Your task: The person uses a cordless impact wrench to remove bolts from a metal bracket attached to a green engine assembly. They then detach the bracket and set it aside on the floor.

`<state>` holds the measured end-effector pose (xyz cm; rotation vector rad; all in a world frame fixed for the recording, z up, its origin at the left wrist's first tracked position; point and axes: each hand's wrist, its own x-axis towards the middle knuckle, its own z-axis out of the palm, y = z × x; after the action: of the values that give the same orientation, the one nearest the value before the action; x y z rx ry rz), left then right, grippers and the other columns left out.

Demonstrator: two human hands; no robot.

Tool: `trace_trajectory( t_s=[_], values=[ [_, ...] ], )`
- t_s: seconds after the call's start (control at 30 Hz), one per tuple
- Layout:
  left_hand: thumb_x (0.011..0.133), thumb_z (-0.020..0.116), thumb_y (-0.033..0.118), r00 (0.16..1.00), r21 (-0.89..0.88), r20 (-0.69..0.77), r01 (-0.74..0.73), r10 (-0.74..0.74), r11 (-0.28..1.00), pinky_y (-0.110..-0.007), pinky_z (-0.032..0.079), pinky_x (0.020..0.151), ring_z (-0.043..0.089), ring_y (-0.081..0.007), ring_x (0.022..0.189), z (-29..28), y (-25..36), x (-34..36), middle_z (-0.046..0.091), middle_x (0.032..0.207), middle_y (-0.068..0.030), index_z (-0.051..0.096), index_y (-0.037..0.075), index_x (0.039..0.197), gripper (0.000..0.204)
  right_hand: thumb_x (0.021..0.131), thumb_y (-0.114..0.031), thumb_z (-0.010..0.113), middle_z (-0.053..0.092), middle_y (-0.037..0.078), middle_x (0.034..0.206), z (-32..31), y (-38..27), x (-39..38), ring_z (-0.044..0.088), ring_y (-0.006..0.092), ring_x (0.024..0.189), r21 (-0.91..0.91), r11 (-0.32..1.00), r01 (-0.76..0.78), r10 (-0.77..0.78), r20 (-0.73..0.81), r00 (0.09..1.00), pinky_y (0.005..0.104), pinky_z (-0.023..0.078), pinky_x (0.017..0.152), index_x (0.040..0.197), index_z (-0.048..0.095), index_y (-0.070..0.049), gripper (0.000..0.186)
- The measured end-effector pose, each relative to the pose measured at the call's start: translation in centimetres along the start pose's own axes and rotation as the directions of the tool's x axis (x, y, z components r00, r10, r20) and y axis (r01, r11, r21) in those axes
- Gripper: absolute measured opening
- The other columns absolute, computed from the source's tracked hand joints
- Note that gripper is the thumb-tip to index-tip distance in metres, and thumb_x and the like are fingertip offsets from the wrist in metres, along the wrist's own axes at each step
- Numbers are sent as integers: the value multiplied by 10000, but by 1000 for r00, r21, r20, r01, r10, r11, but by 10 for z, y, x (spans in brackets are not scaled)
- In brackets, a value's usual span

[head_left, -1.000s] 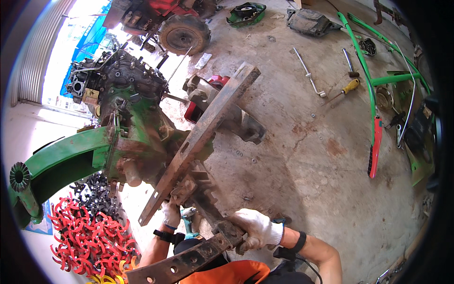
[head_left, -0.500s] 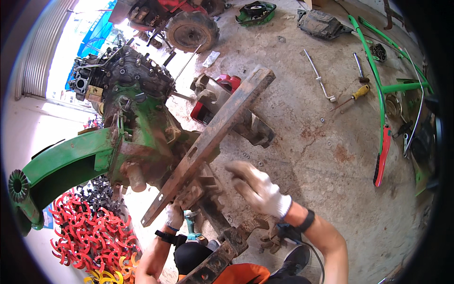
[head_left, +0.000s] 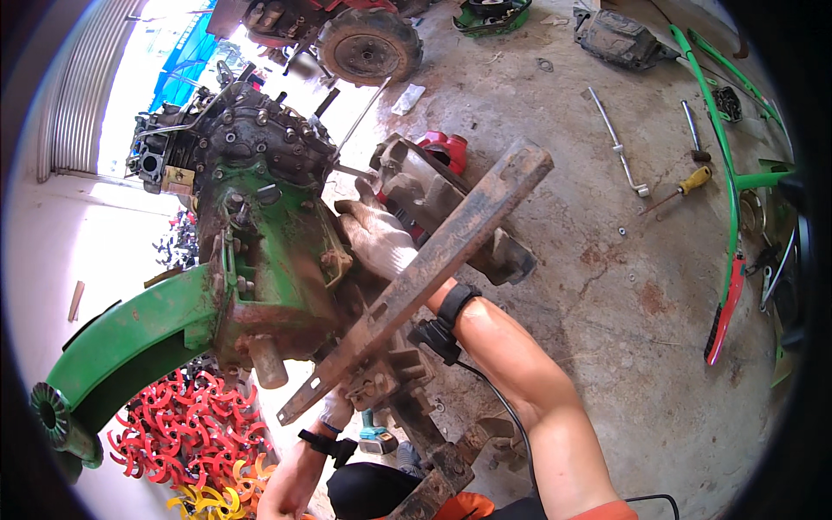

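A rusty steel bar [head_left: 433, 260] with slots slants across the middle, beside a green gearbox housing [head_left: 277, 251] topped by a dark engine block [head_left: 260, 130]. My right hand [head_left: 377, 236], in a white glove, reaches over the bar, its fingers stretched out near the housing's right side and holding nothing I can see. Under the bar's lower end is my gloved left hand [head_left: 336, 409], against the rusty bracket [head_left: 386, 377]; its fingers are hidden there. A teal cordless power tool [head_left: 374, 433] stands just right of it.
Red curved blades [head_left: 191, 425] lie heaped at lower left, below the green curved arm [head_left: 130, 338]. A socket wrench [head_left: 617, 143], a hammer [head_left: 693, 130] and a yellow-handled screwdriver [head_left: 693, 180] lie on the floor at right, near a green tube frame [head_left: 732, 225].
My right hand has moved forward and left, from beside the bar to over it, near the gearbox housing. My left hand stays by the bracket. The whole view has shifted slightly.
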<state>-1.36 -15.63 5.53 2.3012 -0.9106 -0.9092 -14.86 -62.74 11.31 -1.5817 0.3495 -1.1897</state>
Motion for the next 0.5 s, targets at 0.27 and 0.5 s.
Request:
trace_trajectory(
  t_s=[0.27, 0.5],
  values=[
    [1097, 696, 418, 999, 113, 2, 37, -38, 993, -486, 578, 1069, 679, -252, 1319, 0, 12, -8, 687, 1423, -87, 688, 200, 1382, 359, 1140, -274, 550, 676, 304, 1461, 2, 4, 23, 581, 470, 1435, -33, 998, 57, -57, 18, 998, 502, 481, 1191, 1385, 689, 57, 435],
    [1075, 690, 515, 999, 178, 7, 40, -41, 983, -528, 545, 1123, 671, -295, 1344, 3, 22, -3, 700, 1434, -139, 744, 178, 1365, 448, 1139, -228, 627, 698, 259, 1441, -7, 21, -40, 695, 404, 1306, 50, 985, -162, 160, 39, 986, 477, 556, 1128, 1429, 669, 66, 415]
  ],
)
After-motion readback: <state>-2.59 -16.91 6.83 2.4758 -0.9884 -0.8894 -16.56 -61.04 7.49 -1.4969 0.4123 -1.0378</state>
